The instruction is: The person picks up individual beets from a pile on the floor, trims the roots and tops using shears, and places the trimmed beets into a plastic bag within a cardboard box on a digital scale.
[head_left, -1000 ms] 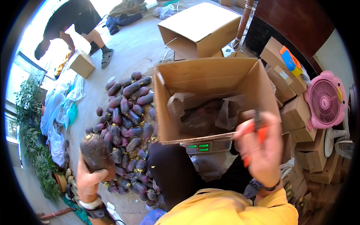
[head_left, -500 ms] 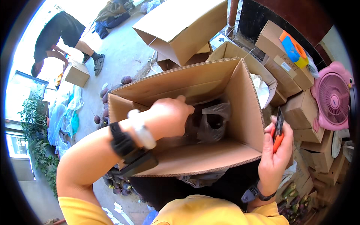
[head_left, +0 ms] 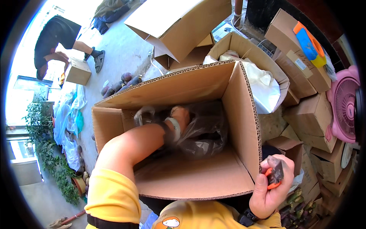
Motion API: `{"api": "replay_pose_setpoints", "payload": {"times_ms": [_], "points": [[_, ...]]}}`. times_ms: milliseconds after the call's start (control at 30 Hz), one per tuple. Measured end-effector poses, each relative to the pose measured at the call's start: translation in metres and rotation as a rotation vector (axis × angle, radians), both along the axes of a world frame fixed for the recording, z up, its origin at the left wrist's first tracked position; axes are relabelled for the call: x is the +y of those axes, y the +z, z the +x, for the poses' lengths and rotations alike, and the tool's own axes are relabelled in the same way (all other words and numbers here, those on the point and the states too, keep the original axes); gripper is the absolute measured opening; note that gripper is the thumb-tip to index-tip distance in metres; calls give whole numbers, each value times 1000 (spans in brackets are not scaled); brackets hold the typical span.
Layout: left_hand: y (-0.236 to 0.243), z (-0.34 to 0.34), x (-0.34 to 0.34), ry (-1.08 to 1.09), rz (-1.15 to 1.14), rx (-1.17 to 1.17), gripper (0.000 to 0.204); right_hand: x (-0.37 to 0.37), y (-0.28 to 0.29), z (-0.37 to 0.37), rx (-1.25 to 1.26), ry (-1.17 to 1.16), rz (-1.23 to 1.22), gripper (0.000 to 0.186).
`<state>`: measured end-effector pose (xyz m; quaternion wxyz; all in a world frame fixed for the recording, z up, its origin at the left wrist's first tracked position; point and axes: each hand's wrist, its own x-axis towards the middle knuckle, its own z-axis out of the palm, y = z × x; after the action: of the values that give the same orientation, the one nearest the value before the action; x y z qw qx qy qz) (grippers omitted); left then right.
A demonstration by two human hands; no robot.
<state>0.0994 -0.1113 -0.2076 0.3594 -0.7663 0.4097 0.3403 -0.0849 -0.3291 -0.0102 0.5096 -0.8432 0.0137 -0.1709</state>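
An open cardboard box is in front of me, tilted, with its mouth toward me. Deep inside it, my left hand has its fingers curled in, closed on a clear plastic bag at the bottom. Crumpled film spreads on both sides of that hand, and its fingertips are partly hidden. Dark contents show dimly through the plastic. Beside the box's right near corner, my right hand is wrapped round orange-handled snips; their dark blades stick up past the fingers.
Behind stands a larger carton. A box with white bags sits right of it. Stacked cartons and a pink fan line the right side. Dark round vegetables lie on the floor. At upper left a person bends over a small box.
My left hand has reached deeper into the box, pushing into the plastic bag. The box has shifted left and toward me. My right hand, still with the snips, has lowered and turned.
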Motion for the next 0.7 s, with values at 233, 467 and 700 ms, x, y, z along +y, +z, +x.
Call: {"api": "replay_pose_setpoints", "payload": {"times_ms": [233,467,700], "points": [[-12,6,36,142,-825,80,22,7,-3,3,-34,-79,38,31],[2,-1,44,489,-632,76,26,-1,-8,6,-104,-2,48,25],[23,9,44,344,-630,281,45,7,1,7,-46,-59,-11,26]]}}
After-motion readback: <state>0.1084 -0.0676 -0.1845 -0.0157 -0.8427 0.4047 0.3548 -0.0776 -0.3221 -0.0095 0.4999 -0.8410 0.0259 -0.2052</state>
